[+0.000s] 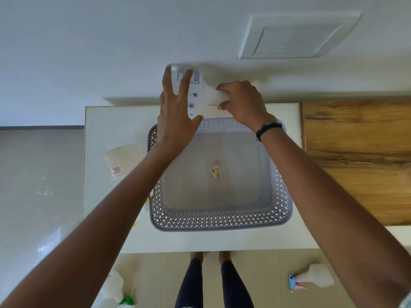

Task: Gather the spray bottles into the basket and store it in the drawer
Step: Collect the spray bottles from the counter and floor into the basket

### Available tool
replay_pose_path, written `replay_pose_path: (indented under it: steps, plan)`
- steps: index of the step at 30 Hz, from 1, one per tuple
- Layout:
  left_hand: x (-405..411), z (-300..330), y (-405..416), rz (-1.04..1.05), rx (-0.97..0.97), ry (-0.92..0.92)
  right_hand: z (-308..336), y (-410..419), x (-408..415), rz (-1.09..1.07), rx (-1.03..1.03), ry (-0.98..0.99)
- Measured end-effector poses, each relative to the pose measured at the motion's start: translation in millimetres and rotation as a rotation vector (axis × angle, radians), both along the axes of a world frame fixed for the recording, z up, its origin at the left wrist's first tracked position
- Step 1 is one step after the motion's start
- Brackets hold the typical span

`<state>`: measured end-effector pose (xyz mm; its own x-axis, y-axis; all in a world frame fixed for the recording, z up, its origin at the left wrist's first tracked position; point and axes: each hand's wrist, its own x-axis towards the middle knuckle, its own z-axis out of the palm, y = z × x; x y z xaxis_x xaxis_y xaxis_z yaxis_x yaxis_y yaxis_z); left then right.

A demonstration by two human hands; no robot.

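I hold the white spray bottle [195, 94] above the far rim of the grey basket [220, 221] on the worktop [111, 218]: left hand [175, 121] spread on its body, right hand [242, 101] with grip clamped on its neck. Lower it flat inside. Two bottles lie on the floor [155, 276]; a wrapper scrap [215, 172] sits inside.

A plain room in a home, by the look of it: a white worktop [106, 134] stands against a bare white wall [111, 41] with a square vent cover [298, 36], glossy pale floor tiles [40, 185] lie on one side, and a wood-grain panel [355, 161] runs along the other
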<state>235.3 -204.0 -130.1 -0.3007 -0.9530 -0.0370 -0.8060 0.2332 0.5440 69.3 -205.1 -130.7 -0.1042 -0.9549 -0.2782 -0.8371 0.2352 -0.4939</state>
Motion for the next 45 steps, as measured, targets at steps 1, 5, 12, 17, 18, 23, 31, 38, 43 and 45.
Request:
replay_pose_path:
  steps: [1, 5, 12, 17, 18, 23, 31, 38, 43, 45]
  plan:
    - [-1, 7, 2, 0.010, -0.042, -0.014, 12, 4, 1, 0.003, -0.035, 0.020]
    - [-2, 35, 12, 0.040, -0.080, 0.057, 51, 32, 2, 0.045, -0.129, 0.089]
    - [8, 55, 43, 0.056, 0.394, 0.271, 89, 101, -20, 0.116, -0.138, 0.078]
    - [-1, 29, 71, 0.058, 0.764, 0.377, 84, 146, -24, 0.006, 0.260, -0.260]
    - [-7, 20, 82, 0.027, 0.815, 0.336, 77, 156, -21, -0.017, 0.359, -0.304]
    - [-32, -20, 123, -0.019, 0.921, 0.260, 41, 187, -10, -0.467, 0.578, -1.001]
    - [-50, -37, 171, 0.120, 0.727, 0.311, -7, 196, -10, -0.260, 0.072, -0.594]
    - [-68, -47, 222, -0.074, 0.595, 0.460, -12, 195, -24, -0.548, 0.076, -1.069]
    - [-73, -47, 208, -0.001, 0.580, 0.492, -10, 204, -55, -0.339, 0.105, -0.532]
    - [-75, -49, 204, 0.020, 0.616, 0.509, -8, 207, -64, -0.245, 0.190, -0.472]
